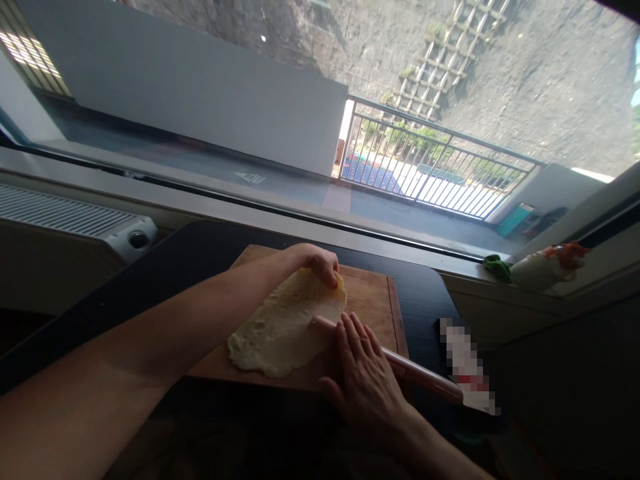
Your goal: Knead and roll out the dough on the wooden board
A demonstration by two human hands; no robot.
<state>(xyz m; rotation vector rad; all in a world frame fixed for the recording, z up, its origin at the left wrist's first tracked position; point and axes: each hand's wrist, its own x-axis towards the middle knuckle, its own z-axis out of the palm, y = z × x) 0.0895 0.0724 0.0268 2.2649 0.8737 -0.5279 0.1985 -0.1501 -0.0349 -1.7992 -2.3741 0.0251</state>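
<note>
A flat sheet of pale dough (280,327) lies on a wooden board (370,288). My left hand (324,264) is closed at the dough's far right edge, its fingers pinching that edge; the fingertips are partly hidden. My right hand (369,373) rests flat, with fingers stretched out, across the top of a rolling pin (425,379). The pin lies slantwise, one end over the dough's right side and the other past the board's right side. My left forearm passes over the board's left part.
The board stands on a dark table (420,293) below a large window. A blurred-out packet (465,367) lies at the table's right. On the sill are a green object (497,268) and a pale jar-like object (535,272). A radiator (75,213) stands at the left.
</note>
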